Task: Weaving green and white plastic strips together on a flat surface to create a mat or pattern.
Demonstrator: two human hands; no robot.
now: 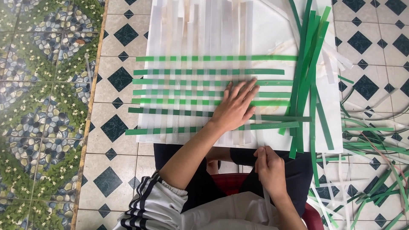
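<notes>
This looks like the floor of a home or a small household craft space, where the work is laid straight on the tiled floor (pixel 119 47), cream tiles with dark diamond insets. At nine o'clock runs a band of pebble-and-flower patterned tiles (pixel 38 85). At four o'clock loose green and white strips (pixel 375 170) lie scattered, and a red stool (pixel 230 183) shows at six o'clock.

Bright, even daylight; soft shadows, perhaps slight glare on the white sheet (pixel 272 38).

Cream floor tiles (pixel 128 55) carry dark blue diamond insets. Left of them, past a thin tan border strip (pixel 90 110), runs a pebble-and-foliage patterned floor band (pixel 38 106) in even daylight.
</notes>
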